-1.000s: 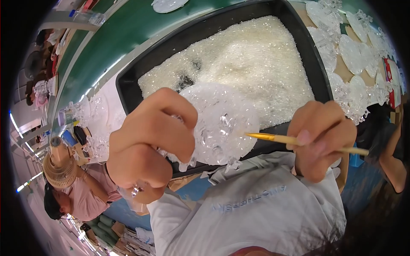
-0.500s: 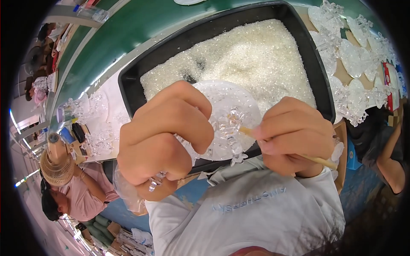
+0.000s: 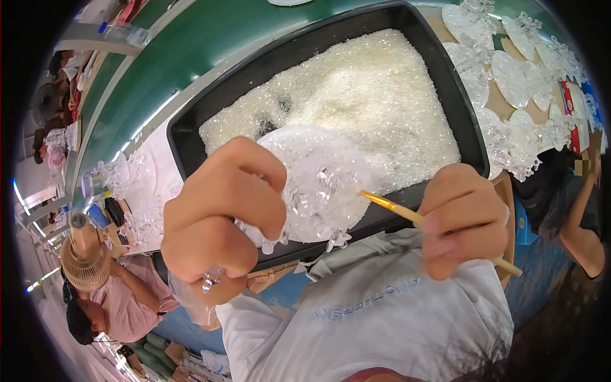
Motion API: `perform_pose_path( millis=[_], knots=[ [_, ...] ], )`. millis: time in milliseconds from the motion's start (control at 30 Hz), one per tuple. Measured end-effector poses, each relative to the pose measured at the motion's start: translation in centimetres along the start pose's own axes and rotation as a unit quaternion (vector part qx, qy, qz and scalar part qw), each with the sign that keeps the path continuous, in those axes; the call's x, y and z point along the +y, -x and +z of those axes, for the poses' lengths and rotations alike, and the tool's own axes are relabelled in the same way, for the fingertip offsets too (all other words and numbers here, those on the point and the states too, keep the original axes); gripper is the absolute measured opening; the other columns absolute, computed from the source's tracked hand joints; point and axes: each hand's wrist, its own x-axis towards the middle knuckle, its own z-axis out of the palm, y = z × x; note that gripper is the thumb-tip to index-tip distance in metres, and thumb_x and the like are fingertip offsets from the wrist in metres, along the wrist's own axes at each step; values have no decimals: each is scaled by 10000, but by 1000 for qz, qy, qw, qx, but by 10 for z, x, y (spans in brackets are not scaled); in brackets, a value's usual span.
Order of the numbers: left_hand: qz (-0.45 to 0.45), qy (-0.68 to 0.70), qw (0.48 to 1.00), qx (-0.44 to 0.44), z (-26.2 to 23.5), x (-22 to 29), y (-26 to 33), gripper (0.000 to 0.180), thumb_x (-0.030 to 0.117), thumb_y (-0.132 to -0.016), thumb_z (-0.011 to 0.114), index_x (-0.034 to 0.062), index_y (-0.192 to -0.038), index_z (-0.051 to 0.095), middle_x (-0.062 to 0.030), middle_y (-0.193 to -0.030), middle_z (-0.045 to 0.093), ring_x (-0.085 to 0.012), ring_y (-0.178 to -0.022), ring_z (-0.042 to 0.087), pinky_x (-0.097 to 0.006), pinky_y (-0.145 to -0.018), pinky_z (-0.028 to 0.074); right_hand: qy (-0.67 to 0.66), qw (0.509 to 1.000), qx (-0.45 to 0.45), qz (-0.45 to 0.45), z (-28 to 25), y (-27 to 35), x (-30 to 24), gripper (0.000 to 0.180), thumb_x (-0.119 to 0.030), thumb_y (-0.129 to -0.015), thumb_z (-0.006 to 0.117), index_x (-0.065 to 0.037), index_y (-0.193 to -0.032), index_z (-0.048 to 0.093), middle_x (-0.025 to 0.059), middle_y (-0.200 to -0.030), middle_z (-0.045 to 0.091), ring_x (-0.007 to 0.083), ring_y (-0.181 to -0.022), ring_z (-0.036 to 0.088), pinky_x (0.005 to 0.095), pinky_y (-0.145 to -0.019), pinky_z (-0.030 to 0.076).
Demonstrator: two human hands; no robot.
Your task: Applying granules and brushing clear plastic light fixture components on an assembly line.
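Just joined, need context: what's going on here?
A person's left hand holds a pale disc with clear pieces on it, over the near side of a black tray of glittery granules. The right hand holds a thin brush, its tip at the disc's right side; contact is unclear. More clear pieces lie right of the tray.

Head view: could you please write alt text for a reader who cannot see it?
A person's left hand holds a round translucent disc with clear ornaments over the near side of a black tray of glittering granules, while the right hand holds a thin paintbrush with its tip at the disc's right side. Similar translucent pieces lie right of the tray.
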Motion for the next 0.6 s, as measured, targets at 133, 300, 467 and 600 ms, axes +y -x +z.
perform_pose_path(
  millis=[133, 300, 467, 600],
  knots=[
    [115, 37, 990, -68, -12, 0, 4, 116, -1, -635, 552, 59, -599, 458, -102, -727, 596, -289, -622, 514, -334, -482, 399, -77, 992, 97, 35, -1, 1, -8, 133, 1, -723, 661, -33, -825, 581, 148, -818, 633, 181, -549, 574, 255, -437, 449],
    [217, 92, 967, -97, -14, 2, 17, 105, 25, -670, 564, 85, -601, 513, -29, -746, 621, -266, -681, 601, -319, -481, 447, -202, 966, 133, 87, -3, 3, -3, 118, 16, -736, 628, -31, -837, 590, 149, -827, 635, 181, -553, 562, 267, -447, 448],
    [28, 73, 991, -111, -14, 27, 19, 106, 17, -693, 564, 91, -619, 553, -12, -774, 629, -233, -689, 607, -299, -498, 479, -185, 975, 78, 98, -9, -3, -4, 89, -19, -751, 660, -49, -811, 601, 127, -827, 649, 175, -561, 562, 248, -463, 451],
    [91, 65, 985, -134, -16, 23, 19, 101, 16, -695, 571, 82, -620, 558, -24, -776, 632, -250, -694, 604, -305, -494, 474, -172, 979, -13, 104, -9, -5, -1, 60, -40, -778, 653, -67, -799, 603, 106, -860, 659, 172, -602, 597, 223, -476, 461]
  ],
)
